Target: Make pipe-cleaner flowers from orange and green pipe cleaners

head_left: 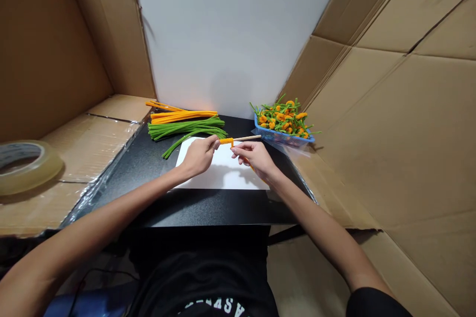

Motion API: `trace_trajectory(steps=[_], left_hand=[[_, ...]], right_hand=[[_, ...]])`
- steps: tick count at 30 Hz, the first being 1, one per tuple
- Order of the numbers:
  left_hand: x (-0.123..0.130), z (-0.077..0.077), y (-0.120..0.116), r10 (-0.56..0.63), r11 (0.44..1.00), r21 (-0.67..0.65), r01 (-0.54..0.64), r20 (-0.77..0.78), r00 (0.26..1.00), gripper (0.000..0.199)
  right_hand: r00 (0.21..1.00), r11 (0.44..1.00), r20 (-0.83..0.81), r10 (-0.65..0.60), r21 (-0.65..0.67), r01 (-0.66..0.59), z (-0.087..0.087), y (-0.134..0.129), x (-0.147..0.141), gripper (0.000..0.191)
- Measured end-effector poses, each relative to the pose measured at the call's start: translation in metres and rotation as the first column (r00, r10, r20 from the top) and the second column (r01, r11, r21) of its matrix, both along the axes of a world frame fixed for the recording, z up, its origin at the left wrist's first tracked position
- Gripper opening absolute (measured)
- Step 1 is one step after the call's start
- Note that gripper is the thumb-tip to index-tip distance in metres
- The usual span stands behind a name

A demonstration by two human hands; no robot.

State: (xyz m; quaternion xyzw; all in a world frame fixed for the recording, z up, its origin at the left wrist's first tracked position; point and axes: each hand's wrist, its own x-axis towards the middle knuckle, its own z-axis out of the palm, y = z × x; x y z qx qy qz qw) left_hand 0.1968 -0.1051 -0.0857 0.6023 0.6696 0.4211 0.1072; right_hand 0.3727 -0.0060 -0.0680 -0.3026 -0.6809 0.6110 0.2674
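Observation:
My left hand [201, 153] is closed on one end of a thin wooden stick [248, 137], which points to the right above a white sheet [219, 176]. Orange pipe cleaner [226, 141] is coiled around the stick just beside my left fingertips. From the coil the orange strand bends down into my right hand [253, 154], whose thumb and index finger pinch it. More of that strand shows below my right palm. My left fingers hide the stick's left end.
Orange pipe cleaners [186, 117] and green ones [186, 128] lie at the black table's [178, 210] back left. A blue basket [284, 136] of orange-and-green flowers stands back right. A tape roll [48, 167] rests on cardboard [92, 141] at left; cardboard walls rise on both sides.

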Motion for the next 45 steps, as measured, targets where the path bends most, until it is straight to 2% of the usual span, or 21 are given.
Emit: trace_trajectory(steps=[1, 3, 6, 10, 12, 13, 15, 18, 23, 25, 27, 29, 31, 33, 34, 35, 37, 39, 40, 42, 45], left_hand=[[-0.001, -0.001, 0.002, -0.080, 0.997, 0.005, 0.080, 0.126, 0.989, 0.032], [-0.005, -0.001, 0.006, -0.246, 0.964, -0.005, 0.266, 0.364, 0.898, 0.038], [-0.015, 0.005, 0.007, -0.394, 0.857, -0.071, 0.510, 0.547, 0.738, 0.041], [-0.025, 0.017, 0.001, -0.544, 0.675, -0.259, 0.691, 0.458, 0.703, 0.038], [-0.026, 0.022, -0.003, -0.617, 0.637, -0.365, 0.679, 0.287, 0.733, 0.034], [-0.025, 0.024, -0.004, -0.633, 0.655, -0.401, 0.641, 0.172, 0.755, 0.032], [-0.023, 0.025, -0.006, -0.610, 0.733, -0.428, 0.529, -0.069, 0.789, 0.028], [-0.022, 0.022, -0.006, -0.537, 0.818, -0.422, 0.391, -0.317, 0.781, 0.025], [-0.018, 0.006, -0.001, -0.421, 0.888, -0.416, 0.197, -0.561, 0.713, 0.025], [-0.015, -0.001, 0.001, -0.338, 0.915, -0.389, 0.102, -0.607, 0.719, 0.028], [-0.013, -0.006, 0.002, -0.239, 0.935, -0.355, 0.013, -0.603, 0.761, 0.031], [-0.012, -0.011, 0.004, -0.139, 0.949, -0.314, -0.041, -0.529, 0.837, 0.033], [-0.010, -0.015, 0.006, -0.061, 0.966, -0.256, -0.036, -0.361, 0.930, 0.031], [-0.007, -0.019, 0.010, -0.033, 0.983, -0.184, 0.016, -0.090, 0.995, 0.028], [-0.005, -0.021, 0.011, -0.036, 0.985, -0.164, 0.050, 0.087, 0.996, 0.028], [-0.003, -0.022, 0.013, -0.046, 0.983, -0.158, 0.092, 0.278, 0.960, 0.028], [0.000, -0.024, 0.016, -0.060, 0.964, -0.167, 0.208, 0.625, 0.778, 0.026], [0.002, -0.024, 0.017, -0.063, 0.935, -0.146, 0.323, 0.828, 0.557, 0.022], [0.001, -0.024, 0.017, -0.068, 0.924, -0.124, 0.361, 0.876, 0.478, 0.020], [0.001, -0.023, 0.017, -0.077, 0.918, -0.089, 0.387, 0.916, 0.393, 0.019], [0.000, -0.022, 0.016, -0.092, 0.927, -0.055, 0.370, 0.926, 0.366, 0.020]], right_hand=[[1.000, 0.999, -0.005, 0.008, -0.040, -0.008, -0.001, 0.001, 0.000, 0.040], [0.999, 0.996, -0.018, 0.043, -0.078, -0.044, -0.001, 0.005, 0.002, 0.041], [0.985, 0.985, 0.010, 0.171, 0.003, -0.171, 0.004, 0.016, 0.008, 0.039], [0.896, 0.892, 0.205, 0.393, 0.153, -0.426, 0.011, 0.033, 0.018, 0.037], [0.826, 0.822, 0.312, 0.469, 0.188, -0.538, 0.015, 0.037, 0.019, 0.036], [0.798, 0.791, 0.360, 0.483, 0.211, -0.574, 0.017, 0.037, 0.019, 0.034], [0.776, 0.744, 0.449, 0.443, 0.298, -0.598, 0.022, 0.033, 0.017, 0.028], [0.799, 0.693, 0.548, 0.248, 0.476, -0.541, 0.027, 0.019, 0.012, 0.013], [0.824, 0.609, 0.549, -0.139, 0.703, -0.366, 0.015, -0.003, 0.000, 0.011], [0.843, 0.580, 0.486, -0.232, 0.764, -0.281, 0.002, -0.004, -0.007, 0.012], [0.884, 0.566, 0.379, -0.274, 0.807, -0.170, -0.012, -0.001, -0.013, 0.014], [0.928, 0.578, 0.250, -0.276, 0.814, -0.047, -0.023, 0.002, -0.018, 0.015], [0.955, 0.600, 0.123, -0.270, 0.797, 0.067, -0.029, 0.006, -0.021, 0.016], [0.964, 0.608, 0.018, -0.264, 0.779, 0.152, -0.033, 0.009, -0.022, 0.016], [0.965, 0.603, -0.023, -0.263, 0.777, 0.183, -0.033, 0.009, -0.021, 0.017], [0.963, 0.593, -0.055, -0.263, 0.779, 0.206, -0.034, 0.010, -0.021, 0.017], [0.960, 0.569, -0.102, -0.259, 0.788, 0.237, -0.034, 0.009, -0.019, 0.017], [0.962, 0.550, -0.131, -0.241, 0.798, 0.247, -0.034, 0.007, -0.017, 0.018], [0.964, 0.543, -0.144, -0.226, 0.803, 0.247, -0.033, 0.007, -0.017, 0.019], [0.966, 0.531, -0.172, -0.194, 0.810, 0.251, -0.032, 0.007, -0.016, 0.019], [0.963, 0.528, -0.201, -0.178, 0.806, 0.266, -0.031, 0.008, -0.014, 0.019]])
